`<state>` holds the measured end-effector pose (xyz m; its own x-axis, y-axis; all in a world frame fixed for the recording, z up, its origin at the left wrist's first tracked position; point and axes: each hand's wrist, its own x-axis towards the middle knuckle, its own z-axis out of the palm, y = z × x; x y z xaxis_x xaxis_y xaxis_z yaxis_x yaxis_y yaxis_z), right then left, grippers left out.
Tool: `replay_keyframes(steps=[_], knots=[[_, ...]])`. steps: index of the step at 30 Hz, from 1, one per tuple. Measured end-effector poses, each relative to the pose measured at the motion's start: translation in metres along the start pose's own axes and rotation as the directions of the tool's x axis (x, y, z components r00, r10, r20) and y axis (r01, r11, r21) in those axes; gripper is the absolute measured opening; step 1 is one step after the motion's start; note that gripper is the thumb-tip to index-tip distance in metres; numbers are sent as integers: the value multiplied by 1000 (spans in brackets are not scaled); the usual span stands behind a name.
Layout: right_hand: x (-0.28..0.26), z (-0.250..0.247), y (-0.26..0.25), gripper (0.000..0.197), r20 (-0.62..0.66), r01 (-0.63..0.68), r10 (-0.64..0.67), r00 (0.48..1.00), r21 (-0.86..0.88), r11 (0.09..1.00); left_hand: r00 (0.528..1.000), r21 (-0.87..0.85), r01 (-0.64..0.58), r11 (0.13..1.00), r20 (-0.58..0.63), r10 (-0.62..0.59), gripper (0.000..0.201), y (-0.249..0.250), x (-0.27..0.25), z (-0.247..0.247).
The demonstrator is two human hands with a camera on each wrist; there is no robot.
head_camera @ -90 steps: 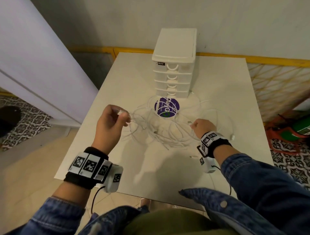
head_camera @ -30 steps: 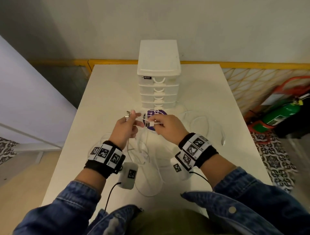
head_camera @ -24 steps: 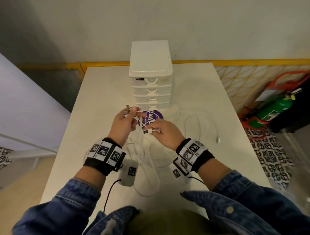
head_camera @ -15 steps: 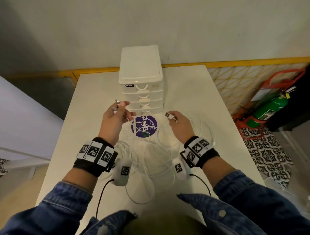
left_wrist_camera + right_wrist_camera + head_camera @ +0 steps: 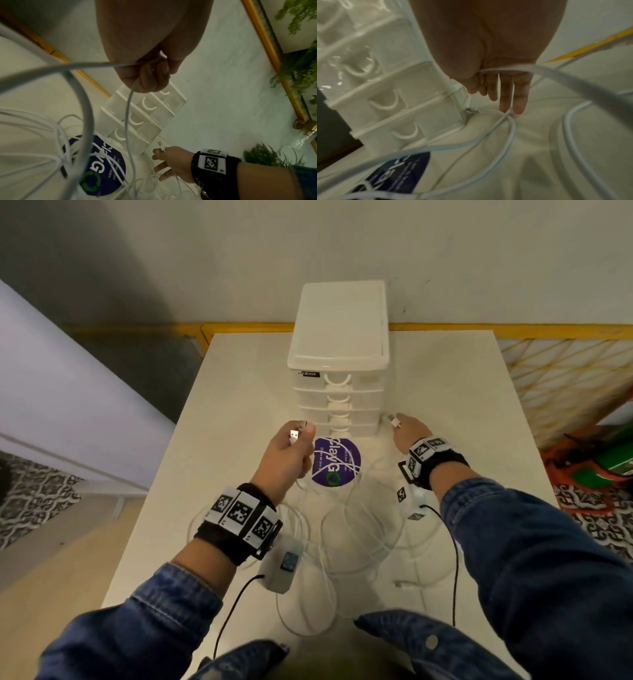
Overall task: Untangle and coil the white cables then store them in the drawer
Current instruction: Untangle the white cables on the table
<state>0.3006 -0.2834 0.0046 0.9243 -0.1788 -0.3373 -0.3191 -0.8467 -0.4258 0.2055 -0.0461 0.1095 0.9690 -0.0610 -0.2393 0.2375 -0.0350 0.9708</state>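
Observation:
Several white cables (image 5: pixel 346 529) lie tangled in loops on the white table (image 5: pixel 445 392) in front of me. My left hand (image 5: pixel 298 438) is raised over the tangle and grips two cable ends, their USB plugs (image 5: pixel 294 435) sticking up above the fingers. In the left wrist view its fingers (image 5: pixel 150 77) curl round the cords. My right hand (image 5: pixel 399 425) pinches another cable's plug (image 5: pixel 393 420) beside the lower right corner of the white drawer unit (image 5: pixel 339 354). That cable crosses its palm (image 5: pixel 505 68), and the other fingers (image 5: pixel 505 100) point down. All drawers are closed.
A round purple sticker (image 5: pixel 335 462) lies on the table between my hands, with cable strands over it. The drawer unit stands at the back middle by the wall. A yellow lattice railing (image 5: pixel 561 371) runs to the right, and a green object (image 5: pixel 613 460) sits on the floor there.
My hands, close together a second ago, have drawn apart. The right hand carried its plug right to the drawer unit's corner; the left hand kept its plugs, pulling strands out of the tangle.

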Motion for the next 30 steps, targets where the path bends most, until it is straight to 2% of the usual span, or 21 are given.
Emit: replay_keyframes(steps=[3, 9, 11, 13, 16, 19, 22, 24, 26, 28, 30], knots=[[7, 10, 4, 40, -4, -10, 9, 1000, -85, 996, 999, -27, 41, 999, 17, -41, 17, -5, 1, -3], [1, 15, 12, 26, -28, -67, 65, 997, -65, 996, 997, -40, 83, 996, 13, -82, 20, -20, 2, -1], [-7, 7, 15, 27, -36, -85, 88, 995, 68, 994, 998, -22, 68, 997, 7, -67, 21, -23, 2, 0], [-21, -5, 19, 26, -101, -62, 84, 991, 201, 978, 1000, 29, 24, 999, 2, -24, 23, -25, 1, 1], [-50, -22, 18, 24, -225, 59, 34, 974, 391, 918, 1000, 23, -19, 1000, 9, 18, 20, -20, 0, 6], [-81, -39, 2, 19, -280, 178, -13, 960, 571, 802, 999, -20, -30, 999, 40, 31, 17, -10, -2, 14], [-117, -58, -25, 15, -249, 258, -118, 961, 660, 705, 996, -8, -75, 997, 52, 75, 21, 2, -8, 22], [-141, -67, -41, 15, -168, 262, -205, 964, 722, 640, 991, 0, -125, 992, 46, 125, 26, 12, -15, 27], [-161, -69, -55, 13, -79, 249, -301, 950, 773, 583, 985, -17, -163, 987, 51, 163, 22, 22, -22, 31], [-176, -67, -67, 16, -33, 268, -380, 924, 764, 587, 982, -47, -175, 983, 67, 178, 17, 31, -28, 34], [-186, -63, -77, 19, -15, 291, -419, 908, 742, 604, 977, -79, -197, 977, 66, 202, 25, 35, -33, 34]])
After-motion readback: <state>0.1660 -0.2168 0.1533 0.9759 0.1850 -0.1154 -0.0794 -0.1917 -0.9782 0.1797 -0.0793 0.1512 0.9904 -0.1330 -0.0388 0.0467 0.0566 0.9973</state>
